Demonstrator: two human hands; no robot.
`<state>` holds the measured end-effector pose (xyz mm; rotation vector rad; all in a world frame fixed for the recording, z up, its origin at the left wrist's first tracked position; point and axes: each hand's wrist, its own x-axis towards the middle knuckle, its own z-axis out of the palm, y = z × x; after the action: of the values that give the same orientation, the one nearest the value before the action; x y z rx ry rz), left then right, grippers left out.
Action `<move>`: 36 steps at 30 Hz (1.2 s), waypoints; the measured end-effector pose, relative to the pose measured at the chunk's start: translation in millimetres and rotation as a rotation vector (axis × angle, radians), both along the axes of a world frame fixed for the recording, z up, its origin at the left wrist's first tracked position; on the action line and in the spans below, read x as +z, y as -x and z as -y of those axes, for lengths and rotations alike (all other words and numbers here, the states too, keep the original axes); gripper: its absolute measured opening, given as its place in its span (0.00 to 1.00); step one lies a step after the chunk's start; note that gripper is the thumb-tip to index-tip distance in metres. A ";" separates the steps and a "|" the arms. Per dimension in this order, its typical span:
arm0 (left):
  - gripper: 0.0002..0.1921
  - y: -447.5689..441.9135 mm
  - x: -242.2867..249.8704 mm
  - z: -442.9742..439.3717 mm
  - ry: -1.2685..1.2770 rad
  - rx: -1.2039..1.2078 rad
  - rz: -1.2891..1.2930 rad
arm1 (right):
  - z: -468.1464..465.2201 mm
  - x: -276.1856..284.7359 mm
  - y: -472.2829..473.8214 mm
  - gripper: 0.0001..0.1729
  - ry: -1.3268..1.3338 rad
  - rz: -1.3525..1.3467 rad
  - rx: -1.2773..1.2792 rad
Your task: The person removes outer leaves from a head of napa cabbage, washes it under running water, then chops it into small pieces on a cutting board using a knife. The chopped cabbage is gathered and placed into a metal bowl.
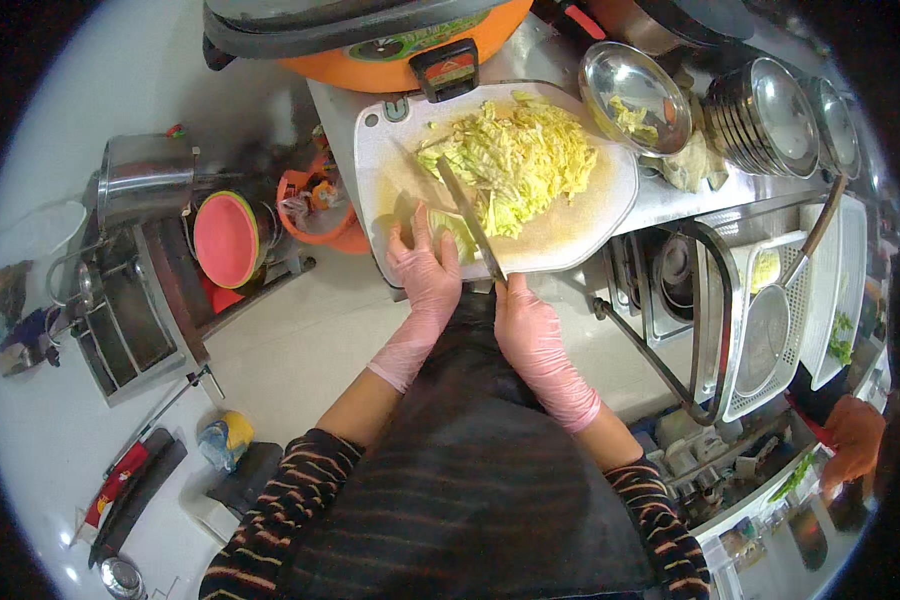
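Observation:
My left hand, in a thin pink glove, presses a piece of cabbage down near the front edge of a white cutting board. My right hand, gloved the same way, grips the handle of a kitchen knife. The blade points away from me, between the held piece and a heap of shredded cabbage. My right fingers cover most of the handle. The heap spreads over the middle and far right of the board.
A large orange cooker stands just behind the board. A steel bowl with cabbage scraps sits at right, beside stacked steel bowls. Below right are white baskets and a mesh strainer. An orange bin is at left. Another person appears far right.

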<state>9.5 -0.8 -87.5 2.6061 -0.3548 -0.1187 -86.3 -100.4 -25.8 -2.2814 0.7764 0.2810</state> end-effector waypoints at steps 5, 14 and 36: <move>0.30 2.0 -7.5 12.9 0.187 -0.039 -0.021 | 8.2 -12.4 4.4 0.10 0.027 -0.064 -0.043; 0.30 2.3 -4.4 19.0 0.137 -0.221 -0.031 | 13.5 -29.5 5.8 0.11 -0.035 -0.104 -0.042; 0.31 -7.4 -24.7 -3.9 0.227 0.001 0.076 | 10.4 -16.1 -8.3 0.09 0.027 0.035 0.178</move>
<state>16.9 3.1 -112.2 2.3900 -0.3710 0.0205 -78.0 -110.9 -41.9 -2.3784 0.5629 0.3125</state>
